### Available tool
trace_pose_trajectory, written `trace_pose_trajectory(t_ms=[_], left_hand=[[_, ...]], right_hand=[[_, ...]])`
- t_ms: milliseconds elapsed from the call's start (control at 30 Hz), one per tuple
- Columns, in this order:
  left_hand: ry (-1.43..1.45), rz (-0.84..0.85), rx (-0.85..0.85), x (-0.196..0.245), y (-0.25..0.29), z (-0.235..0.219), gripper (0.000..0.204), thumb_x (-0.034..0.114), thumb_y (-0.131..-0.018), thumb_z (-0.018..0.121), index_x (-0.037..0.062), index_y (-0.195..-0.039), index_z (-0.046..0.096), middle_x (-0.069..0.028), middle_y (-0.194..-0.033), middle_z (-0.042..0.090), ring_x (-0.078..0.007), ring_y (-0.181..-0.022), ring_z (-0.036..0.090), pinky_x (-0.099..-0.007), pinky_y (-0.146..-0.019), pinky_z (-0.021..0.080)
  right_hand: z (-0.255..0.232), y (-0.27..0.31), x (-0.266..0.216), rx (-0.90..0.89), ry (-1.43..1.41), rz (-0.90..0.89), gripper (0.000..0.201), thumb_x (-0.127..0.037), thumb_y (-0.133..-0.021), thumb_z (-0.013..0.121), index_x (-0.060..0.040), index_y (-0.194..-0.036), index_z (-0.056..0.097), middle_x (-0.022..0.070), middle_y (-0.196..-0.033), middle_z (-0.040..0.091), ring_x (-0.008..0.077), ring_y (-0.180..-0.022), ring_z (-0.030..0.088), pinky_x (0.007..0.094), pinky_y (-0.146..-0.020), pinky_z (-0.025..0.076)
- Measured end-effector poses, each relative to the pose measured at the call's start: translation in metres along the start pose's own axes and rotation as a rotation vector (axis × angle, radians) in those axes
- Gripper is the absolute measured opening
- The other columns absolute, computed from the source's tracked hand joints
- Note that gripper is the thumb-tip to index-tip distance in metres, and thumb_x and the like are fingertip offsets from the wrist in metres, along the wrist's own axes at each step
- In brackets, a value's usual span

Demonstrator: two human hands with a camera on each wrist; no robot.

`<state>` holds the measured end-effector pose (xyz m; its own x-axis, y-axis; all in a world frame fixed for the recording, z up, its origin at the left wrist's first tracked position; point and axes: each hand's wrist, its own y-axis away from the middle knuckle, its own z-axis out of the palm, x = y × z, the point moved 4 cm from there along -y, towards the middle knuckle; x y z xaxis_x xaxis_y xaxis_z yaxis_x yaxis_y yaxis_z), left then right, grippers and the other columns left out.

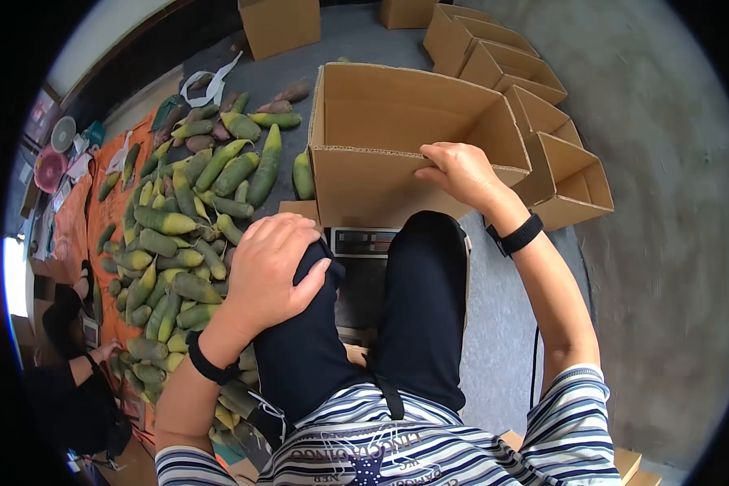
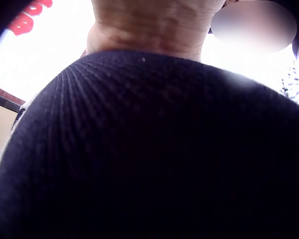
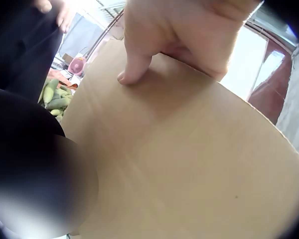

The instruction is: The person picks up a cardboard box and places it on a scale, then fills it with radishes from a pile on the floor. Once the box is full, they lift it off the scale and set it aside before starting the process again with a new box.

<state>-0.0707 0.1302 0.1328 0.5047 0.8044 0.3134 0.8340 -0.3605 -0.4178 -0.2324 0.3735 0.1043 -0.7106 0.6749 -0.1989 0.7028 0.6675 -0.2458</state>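
A large open-topped cardboard box (image 1: 364, 186) stands in front of the person's knees. My right hand (image 1: 462, 174) grips the top edge of its near wall, fingers over the rim. In the right wrist view, the thumb (image 3: 134, 74) presses against the outer face of the cardboard wall (image 3: 164, 139). The left hand (image 1: 271, 263) rests on the left knee, fingers together and thumb apart, with nothing in it. Dark trouser cloth (image 2: 149, 149) fills most of the left wrist view. Inside the box, the visible far wall and side are bare cardboard.
Many green radishes (image 1: 186, 223) lie heaped on the left, partly on an orange sheet (image 1: 109, 215). A digital scale panel (image 1: 363, 241) shows between the knees, below the box. Smaller open boxes (image 1: 575, 182) line the right wall. Another person's arm (image 1: 81, 368) reaches in at lower left.
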Motion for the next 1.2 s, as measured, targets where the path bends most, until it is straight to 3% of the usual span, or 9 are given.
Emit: trace_pose_trajectory(t_ms=[167,267,667,733,933,967,1033,1100,1200], left_hand=[[0.021,-0.011,0.037,0.0,0.005,-0.003,0.029,0.02,-0.074,0.069,0.0028,-0.097,0.062,-0.0124,-0.104,0.064,-0.032,-0.105,0.059,-0.0422,-0.091,0.044],[0.017,0.002,0.044,0.001,0.007,-0.002,0.03,0.02,-0.075,0.069,0.0031,-0.098,0.062,-0.0126,-0.105,0.064,-0.032,-0.105,0.058,-0.0422,-0.092,0.043],[0.085,-0.055,0.058,-0.004,0.017,-0.005,0.03,0.021,-0.085,0.063,0.0029,-0.109,0.06,-0.0138,-0.115,0.061,-0.033,-0.113,0.054,-0.0421,-0.099,0.039],[0.09,-0.068,0.06,-0.001,0.02,-0.004,0.032,0.02,-0.085,0.062,0.0026,-0.111,0.059,-0.0144,-0.117,0.06,-0.0334,-0.115,0.053,-0.0423,-0.1,0.038],[0.061,-0.131,0.093,-0.006,0.026,-0.002,0.038,0.019,-0.085,0.06,0.0016,-0.119,0.057,-0.0165,-0.125,0.057,-0.036,-0.12,0.05,-0.044,-0.104,0.036],[0.064,-0.145,0.102,-0.009,0.028,-0.003,0.038,0.018,-0.085,0.06,0.0014,-0.119,0.057,-0.0166,-0.125,0.057,-0.036,-0.12,0.05,-0.044,-0.104,0.036],[0.047,-0.175,0.091,-0.01,0.031,-0.007,0.038,0.017,-0.085,0.059,0.0011,-0.119,0.057,-0.0167,-0.125,0.057,-0.0359,-0.12,0.05,-0.0436,-0.105,0.035],[0.025,-0.212,0.09,-0.01,0.034,-0.01,0.037,0.017,-0.086,0.058,0.0012,-0.119,0.057,-0.0166,-0.126,0.056,-0.0354,-0.121,0.05,-0.0433,-0.106,0.035],[0.032,-0.253,0.068,-0.013,0.039,-0.009,0.037,0.015,-0.086,0.057,0.0009,-0.12,0.057,-0.0164,-0.128,0.055,-0.0346,-0.123,0.048,-0.0424,-0.107,0.033]], right_hand=[[0.0,-0.009,-0.01,-0.07,0.026,0.041,0.031,-0.021,-0.081,0.069,-0.0002,-0.103,0.061,0.0167,-0.095,0.064,0.0359,-0.09,0.062,0.0418,-0.078,0.051],[-0.021,-0.003,-0.019,-0.039,0.057,0.064,0.033,-0.019,-0.083,0.067,-0.0033,-0.112,0.058,0.0138,-0.114,0.06,0.0334,-0.102,0.059,0.0414,-0.086,0.049],[-0.132,0.019,-0.087,0.2,0.002,0.017,0.027,-0.023,-0.086,0.066,-0.0022,-0.102,0.063,0.0121,-0.094,0.065,0.0276,-0.087,0.064,0.0379,-0.075,0.051],[-0.146,0.007,-0.1,0.207,-0.374,0.116,0.026,-0.022,-0.092,0.063,-0.0002,-0.106,0.063,0.0056,-0.097,0.066,0.015,-0.088,0.063,0.0287,-0.077,0.05],[-0.176,-0.009,-0.13,0.542,-1.163,-0.044,0.024,-0.022,-0.098,0.056,-0.0003,-0.106,0.06,0.0043,-0.092,0.064,0.0088,-0.08,0.061,0.0215,-0.073,0.05],[-0.162,-0.023,-0.108,0.615,-0.892,-0.255,0.024,-0.022,-0.089,0.059,0.0002,-0.094,0.067,0.0126,-0.085,0.07,0.0197,-0.079,0.068,0.031,-0.07,0.053],[-0.126,-0.02,-0.089,0.51,-0.716,-0.005,0.03,-0.025,-0.094,0.06,0.0019,-0.109,0.062,0.0069,-0.099,0.068,0.0123,-0.089,0.064,0.0265,-0.078,0.051],[-0.081,-0.018,-0.057,0.504,-0.625,0.07,0.033,-0.028,-0.088,0.061,0.0023,-0.101,0.064,0.016,-0.089,0.069,0.0294,-0.086,0.067,0.0376,-0.077,0.052],[-0.039,-0.001,-0.024,0.439,-0.276,0.174,0.042,-0.034,-0.085,0.065,0.0011,-0.107,0.061,0.0195,-0.099,0.064,0.0345,-0.096,0.062,0.043,-0.085,0.049]])
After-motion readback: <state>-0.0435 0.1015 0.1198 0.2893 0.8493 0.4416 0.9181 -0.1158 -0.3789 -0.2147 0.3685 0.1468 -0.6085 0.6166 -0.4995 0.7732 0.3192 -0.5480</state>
